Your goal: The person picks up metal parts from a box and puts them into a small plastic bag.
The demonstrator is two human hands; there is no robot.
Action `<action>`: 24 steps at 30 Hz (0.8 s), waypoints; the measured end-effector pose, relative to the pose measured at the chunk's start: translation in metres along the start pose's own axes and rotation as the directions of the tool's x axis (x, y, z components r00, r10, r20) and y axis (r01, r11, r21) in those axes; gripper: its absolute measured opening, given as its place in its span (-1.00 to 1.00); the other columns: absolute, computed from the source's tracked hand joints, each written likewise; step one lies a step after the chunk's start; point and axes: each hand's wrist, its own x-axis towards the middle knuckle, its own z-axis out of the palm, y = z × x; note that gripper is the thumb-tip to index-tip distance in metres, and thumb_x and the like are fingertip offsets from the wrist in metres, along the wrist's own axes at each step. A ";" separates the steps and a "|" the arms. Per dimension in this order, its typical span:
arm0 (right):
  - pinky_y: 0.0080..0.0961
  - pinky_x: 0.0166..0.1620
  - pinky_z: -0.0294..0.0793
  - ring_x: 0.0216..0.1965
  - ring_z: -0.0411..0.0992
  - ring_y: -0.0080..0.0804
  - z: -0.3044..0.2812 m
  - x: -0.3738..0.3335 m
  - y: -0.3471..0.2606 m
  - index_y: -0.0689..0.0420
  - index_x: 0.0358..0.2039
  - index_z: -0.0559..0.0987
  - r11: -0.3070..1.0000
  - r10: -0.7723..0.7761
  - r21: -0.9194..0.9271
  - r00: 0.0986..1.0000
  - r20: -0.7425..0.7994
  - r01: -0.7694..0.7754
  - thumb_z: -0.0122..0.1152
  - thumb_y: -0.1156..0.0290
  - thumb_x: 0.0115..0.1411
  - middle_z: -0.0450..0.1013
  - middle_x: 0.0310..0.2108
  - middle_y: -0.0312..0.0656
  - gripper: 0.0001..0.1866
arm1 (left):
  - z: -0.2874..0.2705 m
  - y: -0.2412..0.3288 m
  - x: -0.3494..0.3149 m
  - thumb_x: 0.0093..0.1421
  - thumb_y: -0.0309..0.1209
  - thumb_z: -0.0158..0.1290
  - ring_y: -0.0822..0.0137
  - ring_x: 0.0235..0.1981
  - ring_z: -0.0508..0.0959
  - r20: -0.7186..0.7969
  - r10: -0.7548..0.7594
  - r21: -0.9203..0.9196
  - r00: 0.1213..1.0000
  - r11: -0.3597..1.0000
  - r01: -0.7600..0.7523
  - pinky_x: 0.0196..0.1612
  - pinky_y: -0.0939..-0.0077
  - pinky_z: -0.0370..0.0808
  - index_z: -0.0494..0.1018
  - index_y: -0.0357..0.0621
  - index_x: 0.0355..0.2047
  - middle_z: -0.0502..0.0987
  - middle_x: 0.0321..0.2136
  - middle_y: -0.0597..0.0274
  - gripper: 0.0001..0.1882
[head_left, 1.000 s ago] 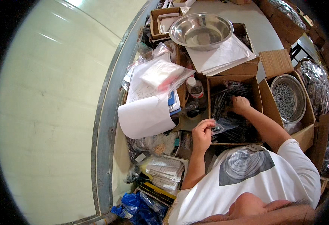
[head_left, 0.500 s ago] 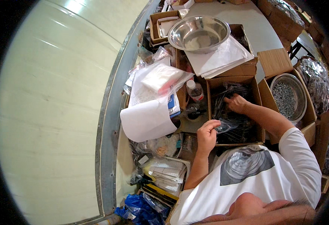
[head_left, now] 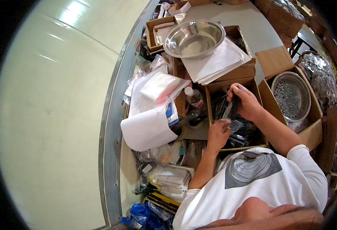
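Head view: I saw the right hand's point(head_left: 246, 101) grip pinching a dark slender piece point(head_left: 234, 104), its long axis sloping down toward the clear bag point(head_left: 235, 126) pinched in the left hand point(head_left: 218, 134), over the cardboard box point(head_left: 219, 87).

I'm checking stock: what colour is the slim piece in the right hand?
The slim piece in the right hand is black, best seen in the head view.

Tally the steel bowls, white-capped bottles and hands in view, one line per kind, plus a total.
Steel bowls: 2
White-capped bottle: 1
Hands: 2, the left hand and the right hand
Total: 5
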 end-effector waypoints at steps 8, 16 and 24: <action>-0.42 -0.12 0.43 -0.27 0.45 -0.37 0.002 -0.027 0.000 0.09 -0.24 0.25 0.984 -0.156 -0.095 0.987 -0.026 0.153 -0.10 0.36 0.33 0.45 -0.37 -0.15 -0.89 | 0.006 0.000 0.013 -0.13 -0.49 0.14 0.28 -0.44 0.54 0.034 -0.046 -0.037 0.998 0.998 0.047 -0.35 0.46 0.44 0.49 -0.32 -0.37 0.52 -0.39 0.06 -0.75; -0.39 -0.13 0.43 -0.20 0.48 -0.23 -0.007 -0.037 0.000 0.20 -0.28 0.30 0.515 -0.174 -0.699 0.859 0.481 0.496 0.04 0.52 0.22 0.47 -0.32 -0.08 -0.88 | 0.007 -0.009 0.009 -0.15 -0.59 0.12 0.41 -0.22 0.48 0.075 -0.104 -0.281 0.992 0.952 0.121 -0.15 0.52 0.40 0.44 -0.34 -0.15 0.51 -0.22 0.18 -0.55; -0.28 0.03 0.30 0.01 0.33 0.01 -0.013 -0.036 0.007 0.18 -0.26 0.38 0.294 -0.039 -0.762 0.804 0.593 0.577 0.16 0.43 0.12 0.40 -0.12 -0.03 -0.79 | 0.008 -0.010 0.007 -0.11 -0.61 0.06 0.43 -0.18 0.48 0.049 -0.156 -0.417 0.987 0.895 0.162 -0.08 0.58 0.37 0.44 -0.32 -0.12 0.53 -0.22 0.19 -0.55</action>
